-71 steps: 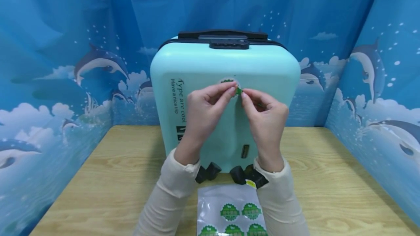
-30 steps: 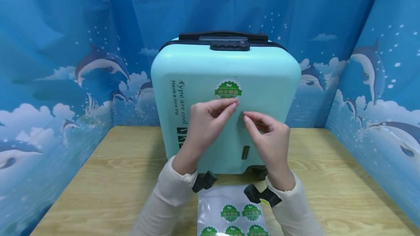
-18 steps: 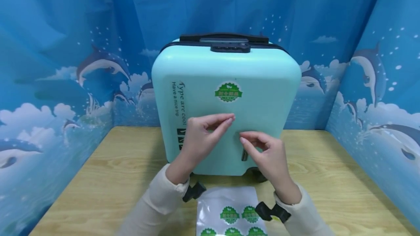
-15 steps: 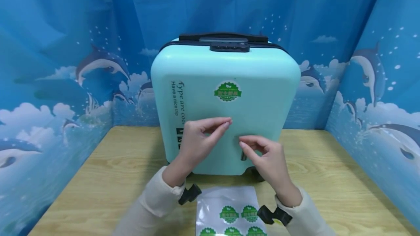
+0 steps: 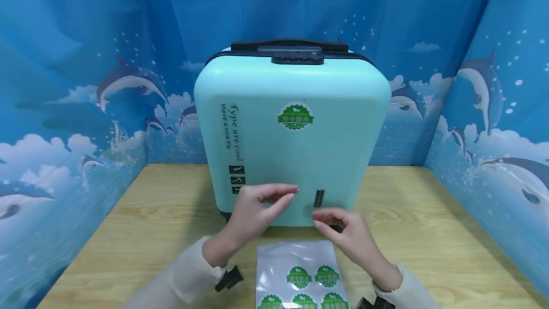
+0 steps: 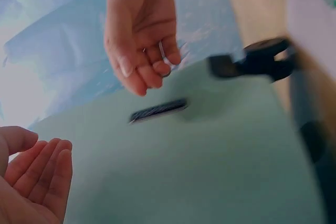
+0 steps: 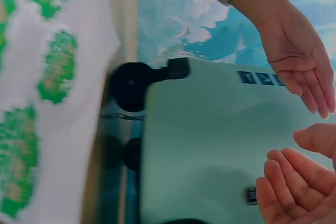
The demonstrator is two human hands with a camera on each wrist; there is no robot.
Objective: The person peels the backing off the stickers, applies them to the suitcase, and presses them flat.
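A mint-green suitcase (image 5: 339,147) stands upright on the table, a round green sticker (image 5: 295,117) flat on its upper front. My left hand (image 5: 257,211) hovers before the suitcase's lower front, fingers loosely bent and thumb apart from them, holding nothing. Lower and to the right is my right hand (image 5: 345,232), likewise relaxed and bare, near the small dark badge (image 5: 319,198). In the left wrist view the left palm (image 6: 39,182) shows bare; the right wrist view shows the right palm (image 7: 299,187) bare too. Below both hands lies a white sticker sheet (image 5: 272,256).
Several green stickers (image 5: 299,277) remain on the sheet, which runs out of the head view at the bottom. The wooden table (image 5: 163,213) carries the suitcase, whose black wheel (image 7: 128,87) shows in the right wrist view. A blue dolphin-print curtain (image 5: 274,4) surrounds the table.
Earlier both hands were at the sticker on the suitcase, pinching a green edge of it. They have let go and moved down, drawing apart, and the whole sticker now shows.
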